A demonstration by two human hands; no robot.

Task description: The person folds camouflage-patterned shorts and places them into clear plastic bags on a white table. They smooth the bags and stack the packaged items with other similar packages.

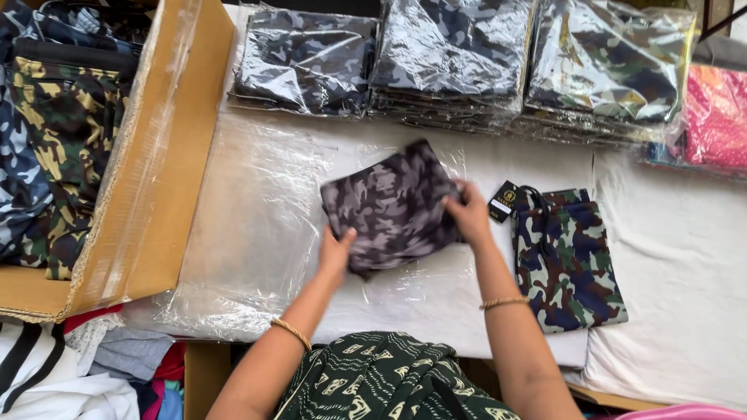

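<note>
A folded dark grey camouflage garment (391, 204) sits over a clear plastic bag (257, 225) on the white table (677, 257). My left hand (335, 250) grips its near left edge. Its right edge is held by my right hand (469, 211). To the right lies a folded green and blue camouflage garment (566, 260) with a black tag (503, 201) at its top left corner.
Three stacks of bagged camouflage garments (459, 58) line the table's far edge, with pink bagged items (714, 117) at far right. An open cardboard box (148, 179) of camouflage clothes stands on the left. Loose clothes (93, 365) lie at lower left.
</note>
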